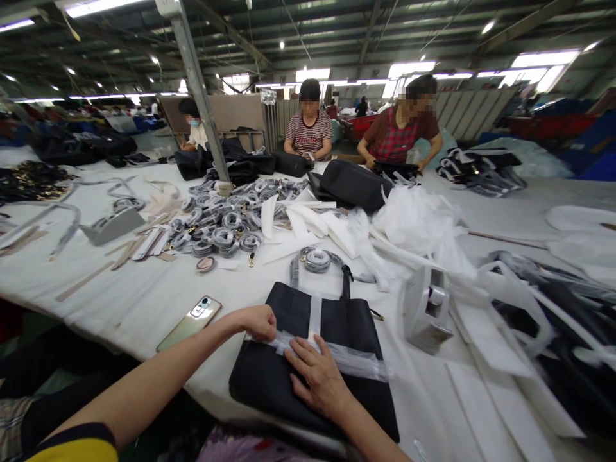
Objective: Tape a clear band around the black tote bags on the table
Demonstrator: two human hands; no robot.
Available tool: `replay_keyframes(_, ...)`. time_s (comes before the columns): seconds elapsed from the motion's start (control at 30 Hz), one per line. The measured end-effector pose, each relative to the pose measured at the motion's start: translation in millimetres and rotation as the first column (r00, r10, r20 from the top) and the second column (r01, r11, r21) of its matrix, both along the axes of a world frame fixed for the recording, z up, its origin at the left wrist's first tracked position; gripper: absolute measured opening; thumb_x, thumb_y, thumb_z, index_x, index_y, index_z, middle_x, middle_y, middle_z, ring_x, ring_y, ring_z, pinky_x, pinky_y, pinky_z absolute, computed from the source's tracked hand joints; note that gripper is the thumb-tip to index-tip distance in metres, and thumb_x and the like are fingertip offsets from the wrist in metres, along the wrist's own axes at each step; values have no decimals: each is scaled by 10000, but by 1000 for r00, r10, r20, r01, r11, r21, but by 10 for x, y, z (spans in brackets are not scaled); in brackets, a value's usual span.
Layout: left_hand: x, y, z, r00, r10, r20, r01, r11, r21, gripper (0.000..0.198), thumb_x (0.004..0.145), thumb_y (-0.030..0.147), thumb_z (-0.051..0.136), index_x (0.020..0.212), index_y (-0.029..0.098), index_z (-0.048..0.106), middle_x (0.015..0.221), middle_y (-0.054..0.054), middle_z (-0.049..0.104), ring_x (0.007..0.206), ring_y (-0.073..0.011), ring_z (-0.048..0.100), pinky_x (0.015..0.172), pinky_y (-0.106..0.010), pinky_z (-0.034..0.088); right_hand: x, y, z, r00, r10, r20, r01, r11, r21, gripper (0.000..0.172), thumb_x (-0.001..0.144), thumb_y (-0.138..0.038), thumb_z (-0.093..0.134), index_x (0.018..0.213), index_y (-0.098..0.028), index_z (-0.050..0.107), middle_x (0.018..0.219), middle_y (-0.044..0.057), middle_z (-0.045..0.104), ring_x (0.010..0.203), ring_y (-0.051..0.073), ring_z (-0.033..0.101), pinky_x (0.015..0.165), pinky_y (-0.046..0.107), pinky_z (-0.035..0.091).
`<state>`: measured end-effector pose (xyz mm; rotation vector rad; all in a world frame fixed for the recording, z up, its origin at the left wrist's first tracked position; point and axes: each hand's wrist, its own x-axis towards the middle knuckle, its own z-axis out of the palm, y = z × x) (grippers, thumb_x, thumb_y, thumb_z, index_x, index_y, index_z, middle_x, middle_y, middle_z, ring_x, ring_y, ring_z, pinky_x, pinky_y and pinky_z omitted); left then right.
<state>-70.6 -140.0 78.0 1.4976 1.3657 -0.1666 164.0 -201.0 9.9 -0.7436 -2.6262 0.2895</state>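
Observation:
A black handbag (353,330) lies flat on the table in front of me, its handles (294,273) wrapped in clear film and pointing away. A strip of clear plastic film (359,364) crosses the bag from side to side, and a pale vertical band (315,314) meets it near the middle. At the bag's left edge, my left hand (260,323) is closed in a fist at the end of the strip. My right hand (315,375) rests on the bag with fingers spread, fingertips on the strip. A coiled wrapped strap (315,259) sits between the handles.
Left of the bag lies a phone (190,322); a tape dispenser (427,311) stands right. Behind are many coiled straps (224,237), white foam sheets (337,234) and a black bag (353,185). White strips (486,333) lie at right. Several people work across the table.

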Motion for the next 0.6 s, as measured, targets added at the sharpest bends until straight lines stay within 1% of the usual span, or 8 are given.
replay_keyframes(0.07, -34, 28, 19, 1000, 2, -2, -2, 1000, -9, 66, 518, 245, 562, 523, 183, 585, 401, 43, 436, 434, -99, 338, 440, -253, 221, -5, -1, 6, 1000, -8, -19, 8, 1000, 10, 492, 846, -239, 533, 1335, -257, 483, 1339, 85, 556, 1267, 247, 467, 1102, 534, 254)
replay_keyframes(0.13, -69, 45, 38, 1000, 16, 5, -16, 1000, -16, 78, 527, 266, 563, 522, 189, 561, 407, 46, 427, 432, -96, 323, 436, -253, 210, -10, -1, 14, 1000, -14, -25, 15, 1000, 17, 478, 849, -233, 527, 1325, -255, 494, 1330, 86, 564, 1259, 245, 476, 1101, 526, 260)
replay_keyframes(0.27, -135, 21, 75, 998, 55, 43, -54, 998, -30, 148, 603, 337, 531, 554, 198, 520, 436, 45, 437, 406, -88, 299, 412, -246, 194, -12, 3, 22, 1000, -10, -2, 10, 1000, 2, 490, 836, -210, 530, 1323, -247, 493, 1340, 85, 555, 1261, 248, 475, 1096, 534, 270)
replay_keyframes(0.4, -186, -64, 108, 992, 100, 78, -99, 995, -12, 211, 653, 388, 522, 574, 195, 491, 467, 36, 470, 405, -86, 325, 400, -234, 198, -12, 6, 23, 1000, -2, 17, 3, 1000, -6, 514, 831, -196, 531, 1339, -250, 475, 1358, 88, 538, 1268, 254, 468, 1096, 547, 267)
replay_keyframes(0.5, -195, -137, 106, 986, 142, 82, -145, 989, 24, 323, 731, 489, 457, 634, 186, 515, 481, 20, 505, 389, -86, 332, 399, -232, 217, -19, 5, 22, 1000, -2, 27, 3, 1000, -8, 505, 838, -197, 524, 1338, -245, 476, 1360, 92, 535, 1267, 260, 470, 1087, 554, 279)
replay_keyframes(0.6, -182, -194, 81, 981, 182, 63, -187, 979, 85, 528, 814, 611, 276, 741, 167, 552, 513, -1, 543, 381, -95, 356, 410, -238, 254, -23, 2, 13, 1000, -9, 13, 9, 1000, -8, 501, 839, -203, 527, 1336, -248, 480, 1357, 92, 538, 1265, 260, 473, 1091, 556, 273)
